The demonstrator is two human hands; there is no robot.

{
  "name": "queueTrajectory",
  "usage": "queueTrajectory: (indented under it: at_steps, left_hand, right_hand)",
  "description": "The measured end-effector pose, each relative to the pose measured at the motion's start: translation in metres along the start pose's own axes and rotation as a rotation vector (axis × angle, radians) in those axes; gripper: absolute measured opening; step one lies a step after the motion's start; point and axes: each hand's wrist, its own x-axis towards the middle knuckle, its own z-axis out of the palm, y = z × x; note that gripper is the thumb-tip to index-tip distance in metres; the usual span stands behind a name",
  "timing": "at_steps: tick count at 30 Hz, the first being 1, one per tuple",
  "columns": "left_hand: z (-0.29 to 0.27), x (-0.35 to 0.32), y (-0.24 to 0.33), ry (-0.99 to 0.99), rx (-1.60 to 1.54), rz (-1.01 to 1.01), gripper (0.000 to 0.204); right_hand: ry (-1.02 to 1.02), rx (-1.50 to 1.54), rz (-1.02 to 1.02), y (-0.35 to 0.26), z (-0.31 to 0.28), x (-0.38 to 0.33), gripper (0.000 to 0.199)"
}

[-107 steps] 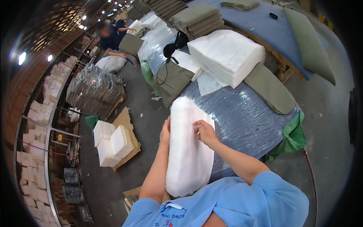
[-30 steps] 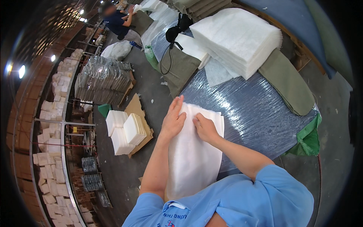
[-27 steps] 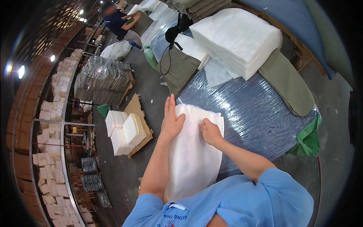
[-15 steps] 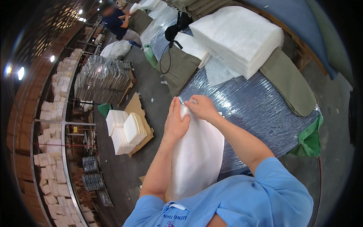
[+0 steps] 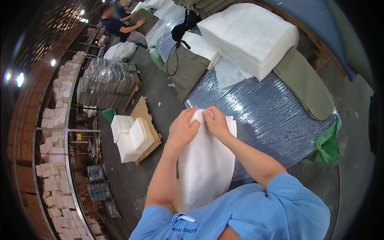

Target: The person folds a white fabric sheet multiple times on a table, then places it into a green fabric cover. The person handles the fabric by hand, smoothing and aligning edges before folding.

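A white, fabric-wrapped cushion pad (image 5: 206,164) stands tilted between my forearms, its lower end against my blue shirt. At its top left corner my left hand (image 5: 184,127) is closed, fingers curled over the edge. Beside it my right hand (image 5: 216,122) pinches the top edge of the same white cover. The two hands are a short gap apart. A plastic-wrapped table (image 5: 260,120) lies just beyond them. On it, an olive fabric cover (image 5: 186,70) with a black cord rests past my left hand. What is inside the white cover is hidden.
A thick stack of white batting sheets (image 5: 248,36) sits at the table's far side, with folded olive covers (image 5: 304,84) to its right. Green cloth (image 5: 328,144) hangs at the right corner. White foam blocks (image 5: 134,138) stand on cardboard at left. A co-worker (image 5: 118,24) handles an olive piece.
My left hand has gone from flat, straight fingers to curled around the cover's corner. My right hand has shifted slightly down. The co-worker's hands have spread over the olive piece.
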Motion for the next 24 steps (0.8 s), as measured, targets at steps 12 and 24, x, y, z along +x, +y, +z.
queueTrajectory:
  at_steps: [12,24]
  left_hand:
    - [0.0,0.034,-0.003,-0.152,0.148,0.19,0.065]
    - [-0.008,0.032,-0.017,-0.171,-0.149,0.038,0.048]
  right_hand:
    - [0.108,-0.07,-0.243,0.024,0.004,-0.006,0.042]
    - [-0.043,0.205,-0.119,0.003,-0.004,-0.033,0.028]
